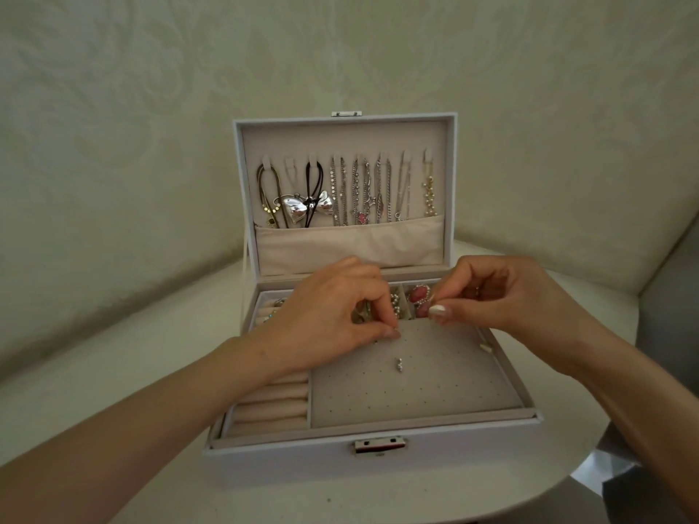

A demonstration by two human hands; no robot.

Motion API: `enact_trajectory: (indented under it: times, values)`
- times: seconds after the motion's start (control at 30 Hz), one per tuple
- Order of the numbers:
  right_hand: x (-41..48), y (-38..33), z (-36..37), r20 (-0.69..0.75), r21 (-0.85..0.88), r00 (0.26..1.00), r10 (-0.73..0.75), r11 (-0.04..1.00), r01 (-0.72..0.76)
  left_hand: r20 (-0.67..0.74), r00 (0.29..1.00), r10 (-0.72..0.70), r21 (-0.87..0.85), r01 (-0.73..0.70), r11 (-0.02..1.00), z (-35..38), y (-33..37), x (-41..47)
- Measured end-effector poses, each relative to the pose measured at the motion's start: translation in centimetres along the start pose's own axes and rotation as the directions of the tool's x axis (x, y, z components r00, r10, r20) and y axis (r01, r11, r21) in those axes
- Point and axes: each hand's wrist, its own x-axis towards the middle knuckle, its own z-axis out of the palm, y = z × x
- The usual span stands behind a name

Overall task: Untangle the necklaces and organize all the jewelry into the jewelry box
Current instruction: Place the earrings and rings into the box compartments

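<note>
Left hand (333,315) and right hand (503,296) pinch tiny pieces over perforated velvety pad (435,383).

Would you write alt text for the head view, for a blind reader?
A left hand and right hand, fingertips pinched, work over the perforated beige earring panel of an open white jewelry box; what they pinch is unclear. Chain necklaces hang inside its raised lid.

Both forearms are bare from the wrists to the frame edge. The right hand (503,296) carries a long thumbnail (438,309) finished in white polish. The left hand (333,319) wears nothing visible.
</note>
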Motion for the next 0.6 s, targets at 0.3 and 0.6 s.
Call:
enact_trajectory:
  times: [0.3, 0.6]
  values:
    - [-0.04, 0.52, 0.38, -0.008, 0.083, 0.999, -0.037, 0.996, 0.038, 0.037, 0.999, -0.036, -0.027, 0.037, 0.999, -0.01, 0.14, -0.11]
    - [-0.12, 0.55, 0.61, 0.029, 0.143, 0.998, -0.056, 0.988, 0.051, 0.049, 0.992, 0.118, 0.095, -0.122, 0.988, -0.11, -0.1, -0.25]
